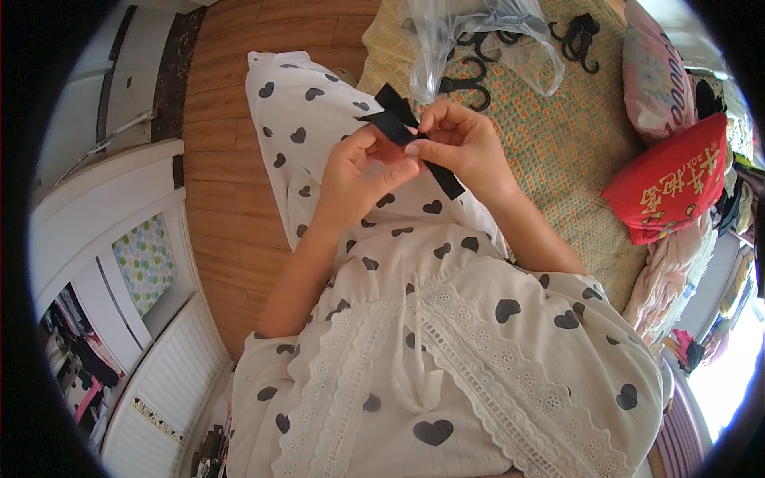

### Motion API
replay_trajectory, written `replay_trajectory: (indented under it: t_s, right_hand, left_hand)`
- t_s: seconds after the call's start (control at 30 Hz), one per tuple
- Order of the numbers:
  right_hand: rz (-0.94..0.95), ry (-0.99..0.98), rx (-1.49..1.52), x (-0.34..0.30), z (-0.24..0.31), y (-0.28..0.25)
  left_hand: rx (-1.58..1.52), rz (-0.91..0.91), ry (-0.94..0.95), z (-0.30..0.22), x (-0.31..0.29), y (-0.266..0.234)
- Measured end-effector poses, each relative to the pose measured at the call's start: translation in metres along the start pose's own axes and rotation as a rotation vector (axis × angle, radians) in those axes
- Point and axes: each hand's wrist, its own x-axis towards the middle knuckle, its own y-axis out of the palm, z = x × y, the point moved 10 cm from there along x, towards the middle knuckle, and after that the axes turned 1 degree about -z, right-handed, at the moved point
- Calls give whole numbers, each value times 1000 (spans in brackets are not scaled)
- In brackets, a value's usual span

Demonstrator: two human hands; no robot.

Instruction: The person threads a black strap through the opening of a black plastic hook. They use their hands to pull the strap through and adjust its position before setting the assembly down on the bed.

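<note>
Wooden floor (219, 199) shows at left; the left hand (362, 171) has its grip closed on a black ribbon (390, 126) above a heart-print skirt (319, 119); the right hand (472, 147) pinches it too; a clear plastic bag (426, 56) and black hooks (586, 33) lie on a patterned cover (558, 175); a red cushion (669, 183) follows

The black ribbon (444, 180) is made of smooth cloth with a faint sheen. The dress (550, 358) is cut from thin, matt cloth and is trimmed with raised, openwork lace (483, 373). The bedcover (542, 167) is roughly textured, in matt cloth. Clear, glossy, crinkled plastic is seen in the bag (426, 48), smooth wood-look planking in the floor (217, 203).
</note>
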Motion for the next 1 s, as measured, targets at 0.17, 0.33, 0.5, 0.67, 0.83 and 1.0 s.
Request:
replay_trajectory:
  t_s: [0.17,0.33,0.5,0.67,0.83,1.0]
  right_hand:
    - [-5,4,-207,-6,1,0]
    - [-32,73,-446,-19,0,-45]
    - [-25,186,-663,-35,5,-100]
    - [-103,209,-1017,-41,13,-167]
    - [-192,-221,-1354,-5,44,-117]
    - [-175,-431,-1648,41,18,-80]
  left_hand:
    - [18,-411,91,-2,-4,-43]
    - [-151,-563,88,-5,-10,-70]
    - [-166,-656,92,-5,-16,-86]
    - [-176,-510,34,-10,-6,-79]
    - [-226,-366,-10,-5,0,-57]
    - [-260,-203,-25,-1,-1,-38]
